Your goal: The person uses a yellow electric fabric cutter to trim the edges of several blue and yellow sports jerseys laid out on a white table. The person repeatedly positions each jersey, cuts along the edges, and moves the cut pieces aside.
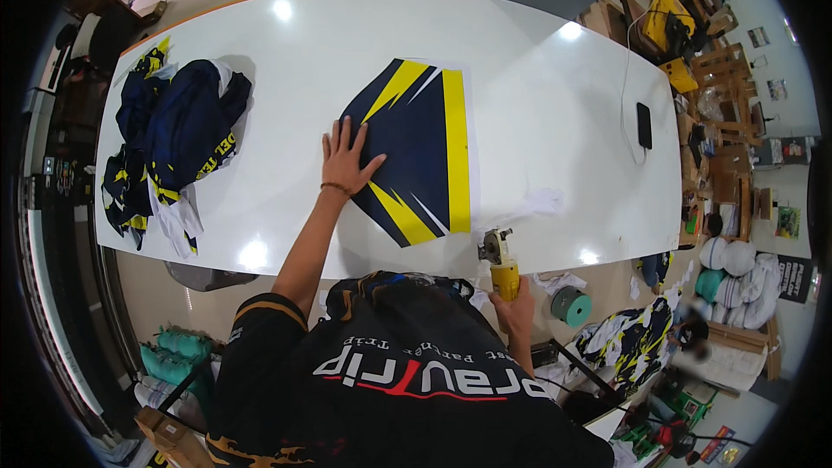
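A navy fabric panel (pixel 418 143) with yellow stripes and thin white streaks lies flat on the white table (pixel 555 113). My left hand (pixel 348 162) presses on its left edge, palm down and fingers spread. Low on the right, my right hand (pixel 517 308) is wrapped round the yellow body of a handheld electric fabric cutter (pixel 503 273). The cutter's metal head is at the table's near edge, just off the panel's lower right corner and apart from it. Pale cloth scraps (pixel 544 201) lie to the right of the panel.
Crumpled navy, yellow and white fabric (pixel 186 130) is heaped at the table's left. A black phone (pixel 644 126) with a white cable lies at the right. Below the near edge are a green-and-black spool (pixel 572 305) and patterned cloth (pixel 637 342). Bundles and wooden furniture line the right wall.
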A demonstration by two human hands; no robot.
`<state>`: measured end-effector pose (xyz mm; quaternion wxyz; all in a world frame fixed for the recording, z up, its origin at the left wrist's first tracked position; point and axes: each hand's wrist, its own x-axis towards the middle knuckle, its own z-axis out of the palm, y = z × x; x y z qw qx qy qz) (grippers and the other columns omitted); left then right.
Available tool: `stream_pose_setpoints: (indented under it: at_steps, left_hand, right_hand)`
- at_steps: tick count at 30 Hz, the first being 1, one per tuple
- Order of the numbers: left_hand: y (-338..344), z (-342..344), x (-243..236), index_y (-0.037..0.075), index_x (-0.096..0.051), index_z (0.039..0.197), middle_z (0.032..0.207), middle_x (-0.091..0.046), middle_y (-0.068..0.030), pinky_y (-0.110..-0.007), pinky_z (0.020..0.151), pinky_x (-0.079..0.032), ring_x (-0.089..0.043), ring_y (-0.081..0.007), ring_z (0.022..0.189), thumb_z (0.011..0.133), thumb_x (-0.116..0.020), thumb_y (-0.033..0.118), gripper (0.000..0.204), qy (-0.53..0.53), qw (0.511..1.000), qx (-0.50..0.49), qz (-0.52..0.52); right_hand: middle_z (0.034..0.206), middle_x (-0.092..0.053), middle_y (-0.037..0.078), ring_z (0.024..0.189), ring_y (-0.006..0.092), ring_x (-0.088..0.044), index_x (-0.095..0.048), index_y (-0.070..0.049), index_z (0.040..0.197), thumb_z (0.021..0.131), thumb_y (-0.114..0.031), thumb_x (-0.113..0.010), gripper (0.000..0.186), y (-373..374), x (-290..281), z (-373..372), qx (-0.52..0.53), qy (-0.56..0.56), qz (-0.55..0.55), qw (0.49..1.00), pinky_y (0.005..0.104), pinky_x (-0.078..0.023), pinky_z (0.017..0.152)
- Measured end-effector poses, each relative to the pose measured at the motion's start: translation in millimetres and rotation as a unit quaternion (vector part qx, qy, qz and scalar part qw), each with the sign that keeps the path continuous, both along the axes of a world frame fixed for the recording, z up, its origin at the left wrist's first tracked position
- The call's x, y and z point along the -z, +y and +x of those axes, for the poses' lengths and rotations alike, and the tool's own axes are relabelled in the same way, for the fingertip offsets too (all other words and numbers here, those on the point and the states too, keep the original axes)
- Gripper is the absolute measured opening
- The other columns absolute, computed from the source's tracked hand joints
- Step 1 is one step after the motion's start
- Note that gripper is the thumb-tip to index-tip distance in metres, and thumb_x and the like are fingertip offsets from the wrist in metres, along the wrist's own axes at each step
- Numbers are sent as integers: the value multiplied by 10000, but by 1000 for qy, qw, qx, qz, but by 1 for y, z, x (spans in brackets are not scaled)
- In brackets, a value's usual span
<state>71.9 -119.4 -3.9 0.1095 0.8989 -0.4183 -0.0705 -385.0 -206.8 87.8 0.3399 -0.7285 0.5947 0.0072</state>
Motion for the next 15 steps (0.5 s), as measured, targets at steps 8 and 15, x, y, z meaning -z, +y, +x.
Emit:
stream_pose_setpoints:
  at_steps: [8,15]
  left_hand:
    - [36,-10,2,105,-273,1667,1733,-166,-225,-566,1298,-104,-110,-389,1619,976,-538,708,955,-11,1000,-9,-10]
    - [35,-10,3,96,-287,1660,1730,-171,-232,-564,1297,-107,-125,-388,1616,981,-560,681,937,-15,1000,-8,-1]
  right_hand:
    - [1041,-717,239,986,480,-695,-565,-88,1256,780,-307,-821,582,35,-7,12,17,67,-17,997,548,-540,831]
    - [1050,-712,240,995,471,-695,-554,-37,1255,780,-292,-829,605,13,-1,-11,130,76,-110,983,540,-540,855]
